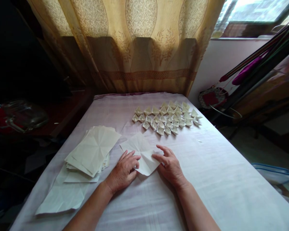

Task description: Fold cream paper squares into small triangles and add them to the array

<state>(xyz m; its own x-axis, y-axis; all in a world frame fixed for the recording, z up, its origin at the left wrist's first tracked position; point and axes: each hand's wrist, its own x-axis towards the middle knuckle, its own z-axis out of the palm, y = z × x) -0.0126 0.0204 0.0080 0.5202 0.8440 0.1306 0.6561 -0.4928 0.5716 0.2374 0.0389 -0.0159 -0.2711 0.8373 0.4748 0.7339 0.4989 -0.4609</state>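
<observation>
A creased square sheet of paper point(140, 147) lies in front of me on the cloth, its fold lines meeting near the middle and its near corner slightly raised. My left hand point(125, 167) holds the sheet's lower left edge, with curled fingers on top and the thumb by the near edge. At the right corner, my right hand point(170, 165) grips the paper between index finger and thumb, its other fingers spread above. Left of my hands lies a stack of creased square sheets point(95, 147). Beyond the sheet stand several small folded paper pieces point(167, 119), grouped in rough rows.
A pale plaid cloth point(212, 179) covers the table. Beneath the stack a larger paper sheet point(62, 195) reaches toward the near left edge. A yellow patterned curtain point(139, 57) hangs behind the table. A bag point(213, 97) is beyond the right edge.
</observation>
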